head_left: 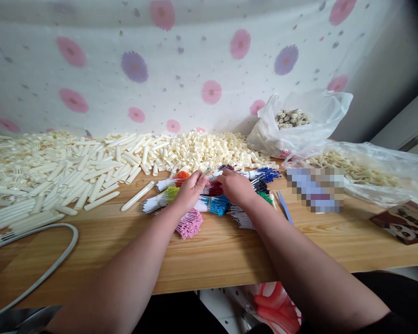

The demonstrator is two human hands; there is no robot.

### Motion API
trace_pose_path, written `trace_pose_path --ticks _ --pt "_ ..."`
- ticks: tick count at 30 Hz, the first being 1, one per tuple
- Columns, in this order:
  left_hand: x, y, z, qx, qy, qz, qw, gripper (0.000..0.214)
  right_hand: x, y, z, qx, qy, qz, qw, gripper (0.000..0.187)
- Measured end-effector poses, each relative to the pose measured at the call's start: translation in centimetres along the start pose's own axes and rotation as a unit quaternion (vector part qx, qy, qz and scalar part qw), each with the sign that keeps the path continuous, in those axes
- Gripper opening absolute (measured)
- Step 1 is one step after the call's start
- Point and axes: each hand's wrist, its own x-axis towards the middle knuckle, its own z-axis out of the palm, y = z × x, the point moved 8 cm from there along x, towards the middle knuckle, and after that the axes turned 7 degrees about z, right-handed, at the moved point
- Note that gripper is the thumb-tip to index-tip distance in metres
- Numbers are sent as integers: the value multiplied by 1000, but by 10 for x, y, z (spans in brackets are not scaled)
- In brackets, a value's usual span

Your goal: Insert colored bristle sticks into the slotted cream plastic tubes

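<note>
My left hand (191, 191) is closed, thumb and fingers pinched round a small pale piece (206, 172) whose kind I cannot make out. Close beside it, my right hand (236, 186) is closed too, fingertips at a dark red bundle (214, 188); what they grip is hidden. Bundles of thin white pen refills with coloured ends lie around both hands: orange (181, 176), yellow-green (170, 195), light blue (217, 204), pink (189, 223) and dark blue (271, 174). Black (260, 184) and green (266, 197) ends show by my right wrist.
Cream pen barrels (101, 176) and small cream clip pieces (205, 148) are heaped along the back. Tweezers (284, 207) lie right of the bundles. Plastic bags of parts (264, 134) stand back right, near a panda-printed box (406, 222). A white cable (69, 248) loops at left.
</note>
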Motion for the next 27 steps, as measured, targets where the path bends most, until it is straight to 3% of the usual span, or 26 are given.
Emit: trace_pose_path --ticks 11,18,22,25,27 --pt "-1 2 2 13 -8 1 1000 37 -1 5 -5 5 9 23 1000 19" --pt "0 2 0 16 -9 8 1000 35 -14 51 -35 62 75 62 993 22" --pt "-1 10 -8 4 28 0 1000 28 -23 36 -49 183 105 -41 977 20" --pt "-4 21 5 0 -53 -7 999 20 -31 9 -53 230 96 -130 960 19" --pt "-8 27 13 -15 -97 -8 995 15 -35 -1 -55 269 94 -151 947 18"
